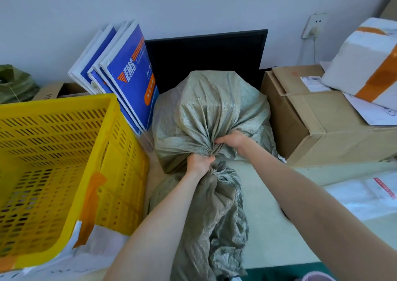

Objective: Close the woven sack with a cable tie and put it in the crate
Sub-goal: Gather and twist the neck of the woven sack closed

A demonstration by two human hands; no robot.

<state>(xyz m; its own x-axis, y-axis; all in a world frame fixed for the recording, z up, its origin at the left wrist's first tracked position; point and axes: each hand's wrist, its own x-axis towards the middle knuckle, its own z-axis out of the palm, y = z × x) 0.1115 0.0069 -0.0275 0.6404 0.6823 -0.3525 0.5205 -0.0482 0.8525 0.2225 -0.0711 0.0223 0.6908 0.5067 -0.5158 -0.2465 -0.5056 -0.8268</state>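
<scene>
A grey-green woven sack (pixel 210 109) lies bulging on the table in the middle of the view, its neck gathered into tight folds toward me. My left hand (pixel 198 162) is clenched around the gathered neck from the near side. My right hand (pixel 233 141) grips the same bunch from the right, just behind it. The loose mouth of the sack (pixel 217 220) trails down over the table's near edge. A yellow slotted plastic crate (pixel 64 152) stands to the left with nothing in it. No cable tie shows.
Blue and white mailers (pixel 126 74) lean between crate and sack. A dark monitor (pixel 206 55) stands behind the sack. Cardboard boxes (pixel 318 117) and a white taped foam box (pixel 367 61) crowd the right. White plastic bags (pixel 363 197) lie at right front.
</scene>
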